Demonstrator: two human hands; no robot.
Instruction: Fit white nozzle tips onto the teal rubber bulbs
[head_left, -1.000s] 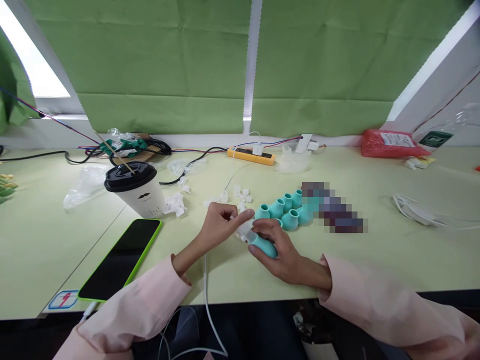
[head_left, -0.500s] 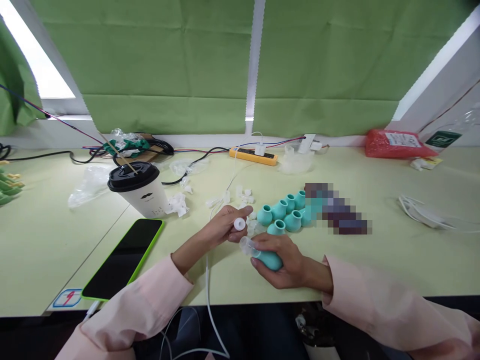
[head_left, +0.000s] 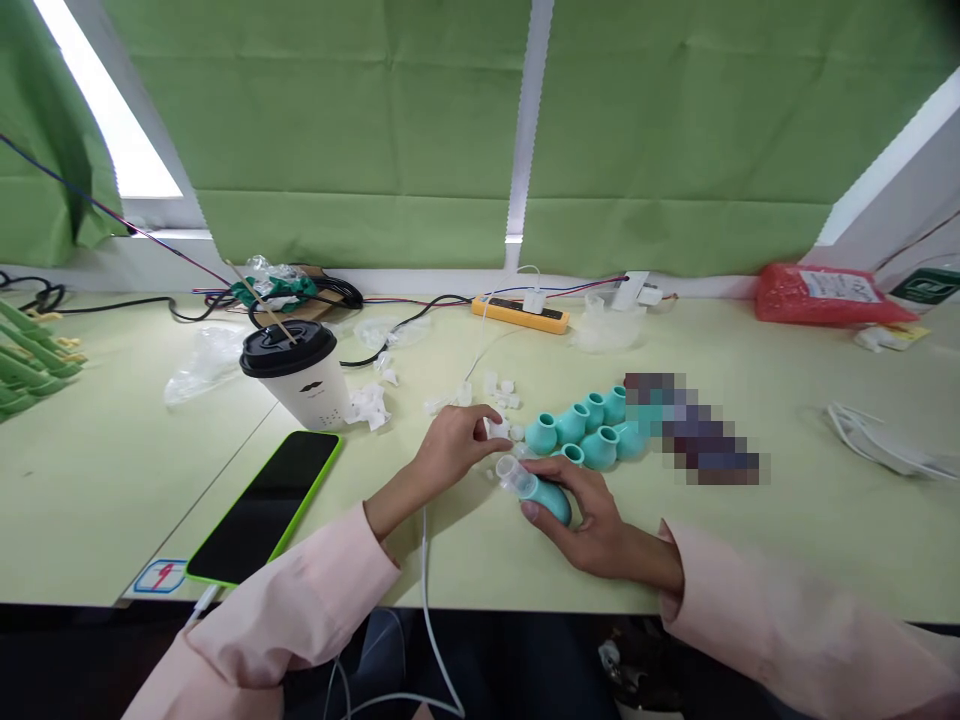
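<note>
My right hand point(head_left: 592, 520) is wrapped round a small teal bottle point(head_left: 549, 497), held tilted near the table's front. A clear, wide-mouthed fitting point(head_left: 514, 474) sits at the bottle's neck and points up and left. Just left of it, my left hand point(head_left: 459, 442) reaches over small translucent white parts point(head_left: 496, 430), its thumb and index finger apart. Whether it touches any of them is hard to tell. Several more teal bottles point(head_left: 541, 433) stand upright in rows beyond my right hand, mouths up.
A lidded paper cup point(head_left: 307, 395) with a stick stands left, near a phone point(head_left: 266, 505). A white cable point(head_left: 426, 580) runs under my left hand. At the back lie a yellow power strip point(head_left: 519, 314) and red package point(head_left: 817, 295). Pixelation hides something right of the bottles.
My left hand has let go of the white piece it held and opened over the small parts. The view has turned slightly left. My right hand still holds the bottle.
</note>
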